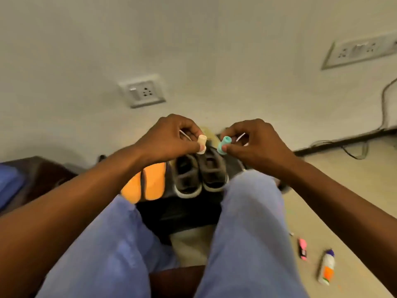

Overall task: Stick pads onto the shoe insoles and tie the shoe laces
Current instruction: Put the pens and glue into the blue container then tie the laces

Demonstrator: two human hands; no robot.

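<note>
My left hand (171,136) pinches a small cream-coloured cylindrical piece (202,144), with a thin white strand running through the fingers. My right hand (255,140) pinches a similar teal piece (223,145), also with a white strand beside it. Both hands are raised above a pair of dark grey shoes (199,175) with light soles, standing side by side on a black mat (182,214) on the floor. Two orange insoles (146,183) lie just left of the shoes, partly behind my left wrist. The picture is blurred.
My knees in blue trousers flank the mat. A glue bottle (326,267) and a pink object (302,248) lie on the floor at the right. A wall with a socket (142,91) rises close behind the shoes; cables (354,147) trail at its base on the right. A brown seat (40,175) is left.
</note>
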